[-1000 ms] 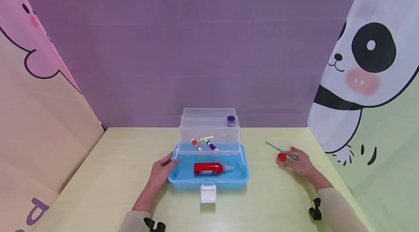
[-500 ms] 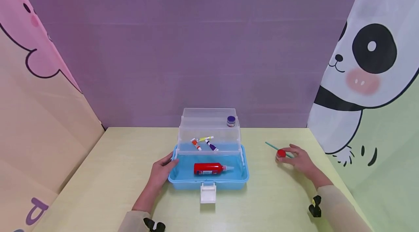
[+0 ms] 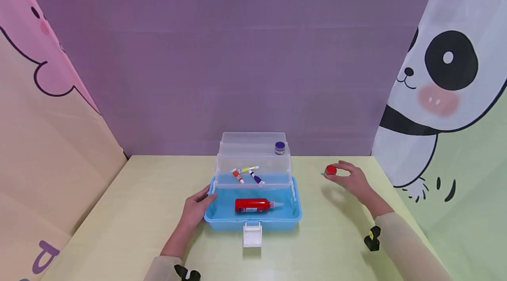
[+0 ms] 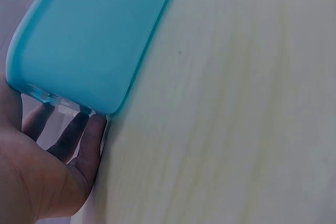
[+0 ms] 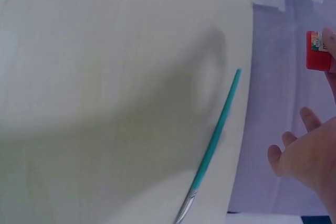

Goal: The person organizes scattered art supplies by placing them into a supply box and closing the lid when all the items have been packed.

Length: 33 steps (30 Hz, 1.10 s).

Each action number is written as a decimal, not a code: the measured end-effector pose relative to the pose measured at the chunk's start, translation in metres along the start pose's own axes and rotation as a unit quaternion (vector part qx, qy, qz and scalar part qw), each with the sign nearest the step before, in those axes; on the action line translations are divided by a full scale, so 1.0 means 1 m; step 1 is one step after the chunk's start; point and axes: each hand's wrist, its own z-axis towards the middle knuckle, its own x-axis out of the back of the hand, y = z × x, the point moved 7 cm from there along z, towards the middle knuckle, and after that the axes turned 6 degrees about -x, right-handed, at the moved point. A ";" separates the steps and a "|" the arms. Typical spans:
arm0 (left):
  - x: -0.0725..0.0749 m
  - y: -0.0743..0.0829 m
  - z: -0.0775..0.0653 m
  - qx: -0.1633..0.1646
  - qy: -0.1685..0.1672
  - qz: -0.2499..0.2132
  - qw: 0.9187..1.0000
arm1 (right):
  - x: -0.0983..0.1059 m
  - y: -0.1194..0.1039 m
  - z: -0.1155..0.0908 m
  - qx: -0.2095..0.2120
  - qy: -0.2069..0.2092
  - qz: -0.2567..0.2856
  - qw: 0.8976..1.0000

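Jar (image 3: 330,170), red-lidded, held above bench (image 3: 158,188), well right of blue box (image 3: 222,225), pinched between thumb and fingers of right hand (image 3: 354,179). Left hand (image 3: 196,208) clamped on left end of box. Step in hand: seemingly a carry. Next move: likely in need of steady pinch, level jar. Teal brush (image 5: 216,135) on bench, right of box. Bench pale, wood-grained; purple backdrop (image 3: 237,61) behind box, panda-printed panel (image 3: 439,96) far right of box.

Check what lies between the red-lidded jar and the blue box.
Head view: bare tabletop from the blue box almost to the red-lidded jar, where the tip of the teal paintbrush shows.
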 end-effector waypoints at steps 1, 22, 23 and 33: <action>0.000 0.000 0.000 0.000 0.001 -0.002 1.000 | -0.002 -0.005 0.001 0.004 0.002 -0.001 1.000; 0.003 -0.002 0.000 -0.011 0.015 -0.018 1.000 | -0.040 -0.108 0.016 0.013 -0.013 0.010 1.000; 0.003 -0.002 -0.001 -0.010 0.014 -0.016 1.000 | -0.043 -0.111 0.017 0.015 -0.013 0.009 1.000; 0.001 0.000 -0.002 -0.004 -0.001 -0.001 1.000 | -0.070 -0.140 0.024 0.021 -0.010 -0.007 1.000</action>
